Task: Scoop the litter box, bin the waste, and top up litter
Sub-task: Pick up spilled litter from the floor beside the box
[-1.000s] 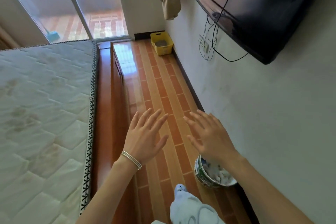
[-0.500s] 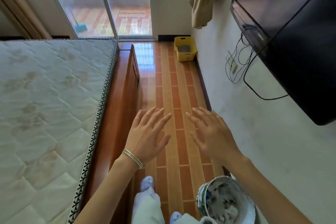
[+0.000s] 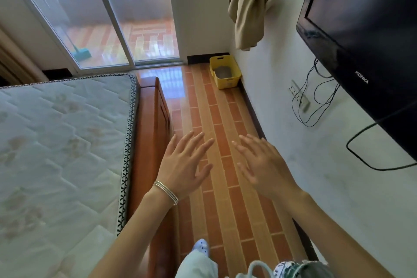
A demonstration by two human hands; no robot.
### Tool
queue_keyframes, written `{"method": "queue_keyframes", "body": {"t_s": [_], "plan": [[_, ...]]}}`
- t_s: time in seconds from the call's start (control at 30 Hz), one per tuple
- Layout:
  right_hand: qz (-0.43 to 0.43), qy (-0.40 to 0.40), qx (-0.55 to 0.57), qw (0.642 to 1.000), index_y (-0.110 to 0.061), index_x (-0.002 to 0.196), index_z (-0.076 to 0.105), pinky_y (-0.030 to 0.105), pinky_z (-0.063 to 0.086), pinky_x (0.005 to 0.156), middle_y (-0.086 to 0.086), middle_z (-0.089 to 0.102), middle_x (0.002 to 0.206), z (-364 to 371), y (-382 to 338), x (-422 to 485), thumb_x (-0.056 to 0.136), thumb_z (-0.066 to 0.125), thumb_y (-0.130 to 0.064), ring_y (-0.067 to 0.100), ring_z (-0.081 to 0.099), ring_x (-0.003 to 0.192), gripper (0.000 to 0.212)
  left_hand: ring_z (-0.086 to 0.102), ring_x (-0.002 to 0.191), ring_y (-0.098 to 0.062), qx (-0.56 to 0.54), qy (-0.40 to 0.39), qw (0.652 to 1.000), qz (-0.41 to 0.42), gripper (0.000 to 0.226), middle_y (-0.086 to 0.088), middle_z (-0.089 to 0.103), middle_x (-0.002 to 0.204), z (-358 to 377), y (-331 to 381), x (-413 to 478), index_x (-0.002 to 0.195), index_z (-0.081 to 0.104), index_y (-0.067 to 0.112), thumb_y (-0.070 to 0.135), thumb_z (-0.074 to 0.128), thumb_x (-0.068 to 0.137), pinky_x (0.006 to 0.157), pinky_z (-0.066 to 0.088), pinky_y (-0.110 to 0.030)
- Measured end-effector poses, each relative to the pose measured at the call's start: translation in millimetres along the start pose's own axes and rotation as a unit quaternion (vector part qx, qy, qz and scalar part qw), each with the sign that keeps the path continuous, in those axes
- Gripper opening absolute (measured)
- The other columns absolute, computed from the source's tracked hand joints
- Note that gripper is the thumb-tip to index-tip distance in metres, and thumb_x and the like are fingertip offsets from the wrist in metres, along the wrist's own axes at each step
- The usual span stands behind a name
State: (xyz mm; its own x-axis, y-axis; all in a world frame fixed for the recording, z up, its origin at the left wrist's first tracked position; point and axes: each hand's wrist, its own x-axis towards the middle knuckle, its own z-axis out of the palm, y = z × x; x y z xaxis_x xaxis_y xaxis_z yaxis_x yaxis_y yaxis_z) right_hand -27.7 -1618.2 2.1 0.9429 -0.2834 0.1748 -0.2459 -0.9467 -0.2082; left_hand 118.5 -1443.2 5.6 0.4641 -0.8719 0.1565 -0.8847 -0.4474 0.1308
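Observation:
A yellow litter box [image 3: 232, 81] with grey litter inside stands on the floor in the far corner, against the right wall. My left hand [image 3: 184, 166], with thin bracelets at the wrist, is held out in front of me, palm down, fingers spread. Beside it my right hand [image 3: 262, 163] is held out the same way. Both hands hold nothing and are well short of the litter box. No scoop, bin or litter bag is in view.
A bed with a bare mattress [image 3: 61, 146] and wooden frame [image 3: 152, 124] fills the left. A narrow tiled aisle [image 3: 216, 119] runs to the box. A wall TV [image 3: 365, 36] with hanging cables is on the right. A patterned bowl [image 3: 300, 269] is by my feet. A glass door [image 3: 117, 20] is ahead.
I have walked forward along the aisle; the litter box looks nearer and the patterned bowl has slid to the bottom edge. Both hands stay open in front of me.

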Motion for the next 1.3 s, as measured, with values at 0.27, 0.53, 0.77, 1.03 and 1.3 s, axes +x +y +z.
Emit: {"method": "queue_keyframes", "body": {"t_s": [0.27, 0.53, 0.77, 1.03, 1.3], "plan": [[0.018, 0.014, 0.023, 0.999, -0.029, 0.14, 0.036, 0.043, 0.029, 0.11, -0.002, 0.04, 0.145, 15.9, 0.7, 107.6, 0.089, 0.024, -0.046, 0.018, 0.033, 0.135, 0.055, 0.036, 0.136, -0.024, -0.002, -0.008, 1.0, 0.004, 0.058, 0.001, 0.044, 0.145, 4.6, -81.4, 75.7, 0.142, 0.038, 0.031, 0.056, 0.029, 0.09, 0.112, 0.023, -0.05], [0.001, -0.017, 0.003, 1.0, -0.028, 0.139, 0.037, 0.041, 0.032, 0.109, -0.001, 0.042, 0.143, 47.5, 52.7, 201.5, 0.091, 0.038, -0.039, 0.018, 0.036, 0.134, 0.049, 0.041, 0.133, -0.026, 0.003, -0.006, 1.0, -0.022, 0.057, 0.0, 0.048, 0.142, 42.6, -137.9, 164.5, 0.139, 0.043, 0.03, 0.054, 0.032, 0.089, 0.111, 0.023, -0.049], [-0.008, 0.007, -0.003, 1.0, -0.023, 0.137, 0.043, 0.047, 0.035, 0.106, 0.003, 0.046, 0.141, 35.7, 115.5, 332.2, 0.087, 0.045, -0.037, 0.023, 0.04, 0.132, 0.051, 0.045, 0.13, -0.028, 0.018, 0.017, 0.999, -0.028, 0.056, -0.003, 0.05, 0.139, 35.7, -177.2, 295.2, 0.137, 0.046, 0.029, 0.054, 0.032, 0.089, 0.106, 0.028, -0.054], [-0.051, 0.054, 0.001, 0.997, -0.02, 0.133, 0.048, 0.043, 0.033, 0.103, 0.006, 0.05, 0.137, 33.6, 152.4, 458.7, 0.087, 0.052, -0.034, 0.027, 0.046, 0.126, 0.049, 0.04, 0.134, -0.029, 0.009, 0.027, 0.997, -0.069, 0.058, -0.004, 0.046, 0.143, 25.7, -231.7, 397.9, 0.139, 0.044, 0.028, 0.054, 0.029, 0.089, 0.11, 0.027, -0.056], [-0.066, 0.045, -0.001, 0.997, -0.022, 0.135, 0.045, 0.043, 0.035, 0.104, 0.004, 0.049, 0.137, 67.7, 159.8, 554.5, 0.089, 0.051, -0.036, 0.023, 0.045, 0.128, 0.048, 0.041, 0.133, -0.031, 0.018, -0.001, 0.998, -0.066, 0.059, -0.005, 0.047, 0.142, 44.9, -304.5, 464.6, 0.138, 0.046, 0.028, 0.055, 0.029, 0.089, 0.108, 0.029, -0.056]]}}
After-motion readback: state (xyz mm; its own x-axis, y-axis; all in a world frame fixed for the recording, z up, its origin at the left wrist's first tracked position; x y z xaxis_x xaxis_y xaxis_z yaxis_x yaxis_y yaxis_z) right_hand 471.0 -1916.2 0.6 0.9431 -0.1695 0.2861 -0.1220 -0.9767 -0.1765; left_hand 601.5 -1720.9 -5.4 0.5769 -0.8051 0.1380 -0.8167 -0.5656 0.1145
